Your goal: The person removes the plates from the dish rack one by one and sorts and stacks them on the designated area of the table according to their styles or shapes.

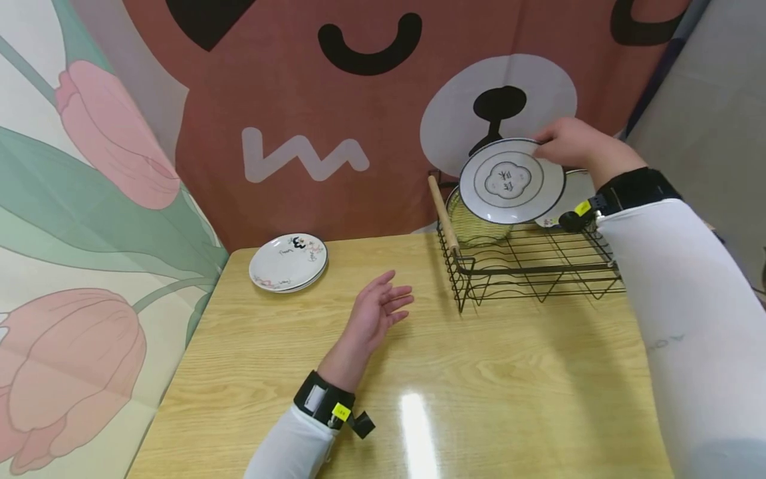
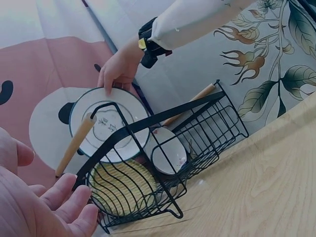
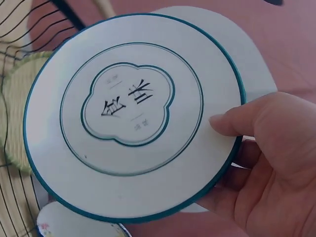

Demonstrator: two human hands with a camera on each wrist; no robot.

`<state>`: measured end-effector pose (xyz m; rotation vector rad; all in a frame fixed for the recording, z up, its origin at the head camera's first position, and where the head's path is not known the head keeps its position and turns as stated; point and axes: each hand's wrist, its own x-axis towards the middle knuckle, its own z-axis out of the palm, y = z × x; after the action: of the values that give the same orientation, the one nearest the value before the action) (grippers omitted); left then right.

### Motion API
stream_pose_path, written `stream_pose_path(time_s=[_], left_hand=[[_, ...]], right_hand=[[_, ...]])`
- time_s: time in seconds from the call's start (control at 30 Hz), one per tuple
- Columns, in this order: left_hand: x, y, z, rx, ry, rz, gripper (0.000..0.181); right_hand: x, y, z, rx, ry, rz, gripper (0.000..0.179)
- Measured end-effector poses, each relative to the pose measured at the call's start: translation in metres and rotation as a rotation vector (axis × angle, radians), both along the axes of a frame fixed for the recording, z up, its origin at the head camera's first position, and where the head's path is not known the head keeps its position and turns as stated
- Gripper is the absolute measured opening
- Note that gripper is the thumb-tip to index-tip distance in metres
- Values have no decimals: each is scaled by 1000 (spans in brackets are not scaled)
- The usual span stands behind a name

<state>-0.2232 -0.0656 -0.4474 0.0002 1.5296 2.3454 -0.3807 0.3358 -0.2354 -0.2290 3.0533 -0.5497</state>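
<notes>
A white plate with a dark blue-green rim and a lobed emblem with characters [image 3: 133, 158] is pinched at its edge by my right hand [image 1: 571, 143], thumb on the face and fingers behind. It is tilted up over the back of a black wire dish rack [image 1: 541, 271] with wooden handles. Inside the rack stand a yellow-green woven round piece [image 2: 121, 187] and a smaller white floral plate [image 2: 169, 150]. My left hand [image 1: 378, 309] hovers over the table left of the rack, fingers loosely extended and holding nothing.
Two white floral plates [image 1: 288, 263] lie stacked at the table's back left. The wooden table [image 1: 479, 386] meets a reddish-brown printed cloth [image 1: 287, 206] behind. A flower-patterned cloth [image 1: 90, 266] hangs along the left, and a grey cloth [image 1: 706, 100] along the right.
</notes>
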Motion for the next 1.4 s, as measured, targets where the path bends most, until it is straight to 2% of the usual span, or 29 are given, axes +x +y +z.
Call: stream_pose_path(time_s=[0.17,0.43,0.53,0.63,0.73,0.93,1.03,1.27,1.4], left_hand=[[-1,-3,1,16,-4,21,48],[-1,-6,6,5,6,36,47],[-2,-8,7,-1,9,43,47],[-3,-9,8,2,5,48,46],[-3,-11,9,11,6,40,47],[-1,-16,13,21,13,23,43],[1,-18,15,26,20,17,42],[5,-25,22,23,32,-6,42],[8,-30,26,12,41,-15,43]], right_hand=[[6,12,-5,-219,-23,-104,53],[19,13,-28,-729,-38,-190,52],[26,4,-37,-932,-54,-214,43],[35,-6,-45,-1154,-86,-242,25],[45,-16,-54,-1312,-93,-232,12],[75,-34,-67,-1481,-100,-111,16],[91,-43,-74,-1540,-135,6,21],[126,-67,-99,-1685,-231,340,32],[143,-85,-111,-1727,-262,446,36]])
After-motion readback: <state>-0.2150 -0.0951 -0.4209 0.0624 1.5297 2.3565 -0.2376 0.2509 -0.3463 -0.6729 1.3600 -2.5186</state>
